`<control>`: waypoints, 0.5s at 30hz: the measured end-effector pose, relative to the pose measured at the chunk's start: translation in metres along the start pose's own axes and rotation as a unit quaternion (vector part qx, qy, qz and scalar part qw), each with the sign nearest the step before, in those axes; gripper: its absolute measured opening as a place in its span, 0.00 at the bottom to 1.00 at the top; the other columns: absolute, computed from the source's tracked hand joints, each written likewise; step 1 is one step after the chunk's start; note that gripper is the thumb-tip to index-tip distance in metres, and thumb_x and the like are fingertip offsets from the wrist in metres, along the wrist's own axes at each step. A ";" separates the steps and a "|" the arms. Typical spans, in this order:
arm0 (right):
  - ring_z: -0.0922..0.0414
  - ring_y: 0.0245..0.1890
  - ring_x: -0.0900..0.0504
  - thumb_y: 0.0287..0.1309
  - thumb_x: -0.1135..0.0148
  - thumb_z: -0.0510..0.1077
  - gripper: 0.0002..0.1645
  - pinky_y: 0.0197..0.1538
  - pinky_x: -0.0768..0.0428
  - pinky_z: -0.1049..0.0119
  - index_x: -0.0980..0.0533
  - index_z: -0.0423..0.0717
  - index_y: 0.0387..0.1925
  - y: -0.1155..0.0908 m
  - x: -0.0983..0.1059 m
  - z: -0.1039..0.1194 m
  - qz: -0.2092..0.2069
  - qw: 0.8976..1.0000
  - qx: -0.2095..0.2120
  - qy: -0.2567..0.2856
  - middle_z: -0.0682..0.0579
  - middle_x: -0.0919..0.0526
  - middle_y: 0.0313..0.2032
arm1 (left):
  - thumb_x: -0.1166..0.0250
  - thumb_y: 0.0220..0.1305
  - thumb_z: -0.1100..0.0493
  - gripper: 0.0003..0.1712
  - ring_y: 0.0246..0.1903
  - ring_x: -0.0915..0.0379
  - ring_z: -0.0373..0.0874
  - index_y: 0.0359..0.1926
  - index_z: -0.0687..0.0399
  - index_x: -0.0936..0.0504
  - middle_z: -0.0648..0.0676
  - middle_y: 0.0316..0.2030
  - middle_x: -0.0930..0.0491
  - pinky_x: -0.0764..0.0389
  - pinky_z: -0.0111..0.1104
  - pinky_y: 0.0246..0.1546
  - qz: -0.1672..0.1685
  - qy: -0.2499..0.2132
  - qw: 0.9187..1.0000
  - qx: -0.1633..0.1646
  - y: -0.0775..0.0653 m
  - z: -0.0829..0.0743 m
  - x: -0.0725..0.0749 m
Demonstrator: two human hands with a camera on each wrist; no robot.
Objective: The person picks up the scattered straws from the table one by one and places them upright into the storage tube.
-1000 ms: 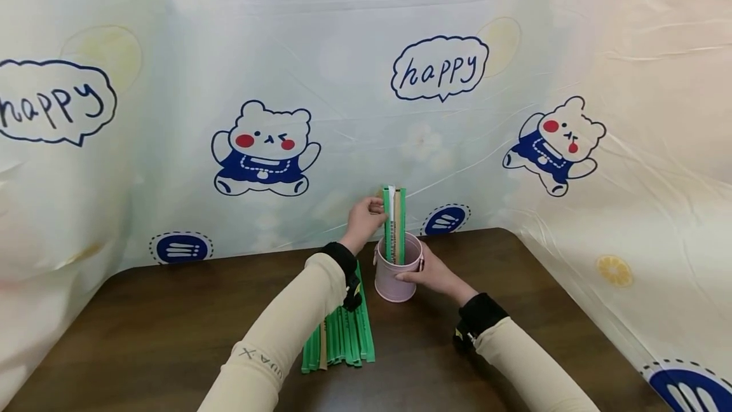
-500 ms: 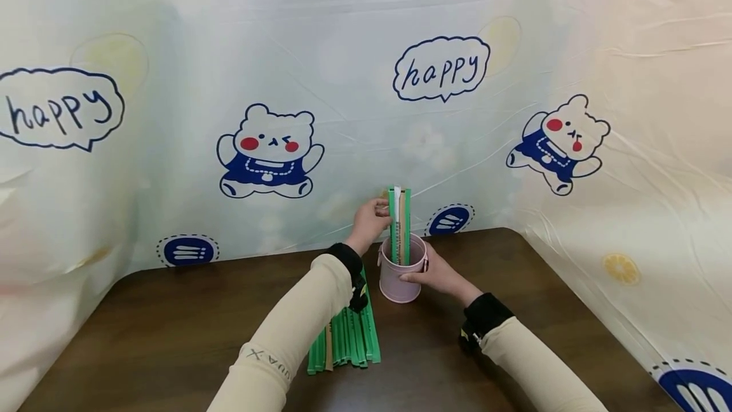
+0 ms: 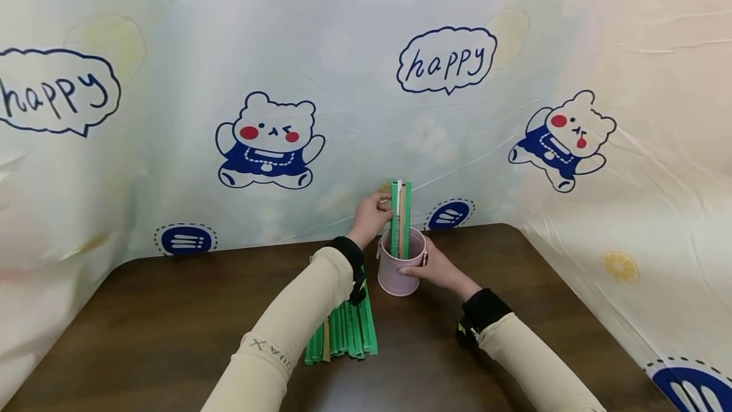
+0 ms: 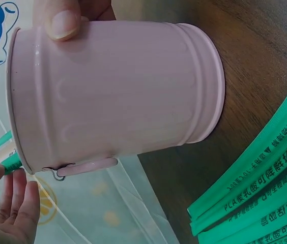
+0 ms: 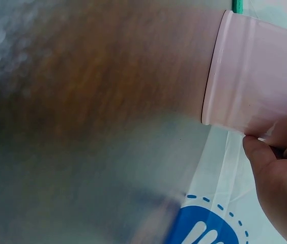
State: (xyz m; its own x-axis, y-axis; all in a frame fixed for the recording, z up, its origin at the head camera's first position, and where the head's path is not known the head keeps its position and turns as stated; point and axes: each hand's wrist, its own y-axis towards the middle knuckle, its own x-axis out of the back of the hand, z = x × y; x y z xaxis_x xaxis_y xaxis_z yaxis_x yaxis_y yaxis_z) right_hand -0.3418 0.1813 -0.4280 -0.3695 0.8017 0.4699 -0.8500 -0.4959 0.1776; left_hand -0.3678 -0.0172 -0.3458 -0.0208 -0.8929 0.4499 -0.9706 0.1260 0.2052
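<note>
A pink metal bucket (image 3: 398, 278) stands upright on the table. My right hand (image 3: 439, 269) holds its right side, thumb across the front; in the left wrist view, that thumb presses the bucket wall (image 4: 113, 86). Several wrapped straws (image 3: 408, 221), green, white and tan, rise upright from the bucket. At their left edge, my left hand (image 3: 368, 216) pinches a green-wrapped straw (image 4: 12, 162) between thumb and finger, with the other fingers loosely spread. Left of the bucket lies a pile of green-wrapped straws (image 3: 349, 332), a tan one among them, partly hidden under my left forearm.
The brown wooden table (image 3: 200, 310) ends close behind the bucket. A pale curtain (image 3: 354, 81) printed with bears and lettering hangs right behind the table's far edge and along both sides. A small wire-hooked handle (image 4: 90, 166) sits on the bucket's side.
The head view has shifted slightly. Both hands keep their places, the left at the upright straws and the right on the bucket.
</note>
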 end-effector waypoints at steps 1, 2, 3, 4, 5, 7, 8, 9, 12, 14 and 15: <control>0.38 0.68 0.30 0.58 0.25 0.43 0.59 0.71 0.27 0.40 0.53 0.39 0.79 -0.001 0.000 0.000 -0.003 1.000 -0.004 0.000 0.33 0.35 0.71 | 0.42 0.72 0.67 0.23 0.51 0.19 0.59 0.66 0.63 0.25 0.67 0.50 0.17 0.17 0.45 0.52 0.003 0.005 1.000 -0.003 0.000 -0.001 -0.001; 0.38 0.68 0.30 0.58 0.25 0.43 0.59 0.71 0.27 0.39 0.53 0.39 0.79 -0.002 0.001 0.000 -0.006 1.000 -0.008 0.001 0.33 0.35 0.71 | 0.42 0.73 0.66 0.24 0.51 0.19 0.59 0.67 0.62 0.26 0.67 0.50 0.17 0.17 0.44 0.52 0.006 0.006 1.000 -0.003 0.001 -0.002 -0.001; 0.37 0.69 0.30 0.58 0.25 0.43 0.59 0.71 0.27 0.39 0.53 0.39 0.79 -0.002 0.002 0.001 -0.008 1.000 -0.007 0.001 0.33 0.35 0.71 | 0.43 0.73 0.66 0.24 0.51 0.19 0.59 0.68 0.61 0.26 0.67 0.50 0.17 0.17 0.44 0.51 0.007 0.008 1.000 -0.003 0.002 -0.003 0.000; 0.37 0.69 0.30 0.58 0.25 0.43 0.59 0.71 0.27 0.38 0.53 0.39 0.79 -0.001 0.002 0.001 -0.009 1.000 -0.007 -0.001 0.33 0.35 0.71 | 0.43 0.73 0.65 0.25 0.50 0.19 0.59 0.69 0.61 0.26 0.67 0.51 0.17 0.17 0.43 0.49 0.008 0.009 1.000 -0.003 0.003 -0.004 0.001; 0.37 0.69 0.30 0.58 0.25 0.43 0.59 0.71 0.27 0.38 0.53 0.40 0.79 -0.001 0.002 0.002 -0.010 1.000 -0.008 -0.001 0.33 0.35 0.71 | 0.43 0.73 0.65 0.25 0.49 0.19 0.60 0.69 0.61 0.27 0.67 0.50 0.17 0.17 0.43 0.48 0.006 0.011 1.000 -0.003 0.003 -0.005 0.002; 0.37 0.69 0.30 0.58 0.25 0.44 0.59 0.71 0.28 0.38 0.53 0.40 0.79 0.001 0.003 0.003 -0.009 1.000 -0.006 -0.002 0.34 0.36 0.71 | 0.44 0.73 0.65 0.25 0.49 0.18 0.61 0.69 0.60 0.27 0.67 0.50 0.18 0.17 0.42 0.46 0.003 0.011 1.000 -0.004 0.004 -0.006 0.004; 0.38 0.69 0.30 0.58 0.25 0.44 0.59 0.71 0.28 0.38 0.52 0.41 0.79 0.002 0.003 0.003 -0.008 1.000 -0.006 -0.003 0.34 0.35 0.71 | 0.44 0.74 0.65 0.25 0.48 0.18 0.62 0.69 0.60 0.27 0.67 0.50 0.18 0.17 0.42 0.45 0.002 0.010 1.000 -0.004 0.005 -0.006 0.005; 0.38 0.69 0.30 0.59 0.25 0.45 0.59 0.72 0.28 0.39 0.53 0.41 0.79 0.002 0.002 0.003 -0.006 1.000 -0.005 -0.004 0.34 0.35 0.71 | 0.44 0.74 0.65 0.25 0.48 0.18 0.63 0.69 0.61 0.27 0.67 0.50 0.18 0.17 0.42 0.45 0.002 0.009 1.000 -0.004 0.005 -0.006 0.006; 0.38 0.69 0.30 0.58 0.25 0.45 0.59 0.71 0.27 0.40 0.52 0.40 0.79 0.002 0.001 0.000 -0.006 1.000 -0.005 -0.003 0.34 0.35 0.71 | 0.44 0.74 0.66 0.25 0.48 0.18 0.64 0.70 0.62 0.28 0.68 0.50 0.18 0.17 0.41 0.44 0.007 0.009 1.000 -0.004 0.004 -0.005 0.005; 0.38 0.69 0.30 0.58 0.24 0.45 0.59 0.71 0.27 0.40 0.53 0.39 0.79 0.000 0.001 -0.001 -0.006 1.000 -0.009 -0.002 0.34 0.35 0.71 | 0.43 0.73 0.66 0.25 0.48 0.18 0.63 0.70 0.62 0.28 0.68 0.51 0.18 0.17 0.41 0.45 0.010 0.016 1.000 -0.003 0.004 -0.004 0.001; 0.38 0.69 0.30 0.58 0.25 0.44 0.59 0.71 0.27 0.40 0.53 0.39 0.79 -0.001 0.001 -0.002 -0.006 1.000 -0.010 -0.002 0.34 0.35 0.71 | 0.43 0.73 0.66 0.25 0.49 0.18 0.62 0.69 0.63 0.27 0.68 0.51 0.17 0.17 0.42 0.46 0.010 0.021 1.000 -0.004 0.004 -0.003 0.000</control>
State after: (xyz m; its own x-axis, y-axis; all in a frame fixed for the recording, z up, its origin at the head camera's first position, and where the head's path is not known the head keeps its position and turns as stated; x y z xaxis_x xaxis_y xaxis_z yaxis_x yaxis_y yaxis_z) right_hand -0.3425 0.1831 -0.4294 -0.3576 0.8066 0.4706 -0.8621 -0.4789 0.1658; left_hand -0.3706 -0.0149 -0.3424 -0.0298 -0.8716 0.4893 -0.9683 0.1466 0.2022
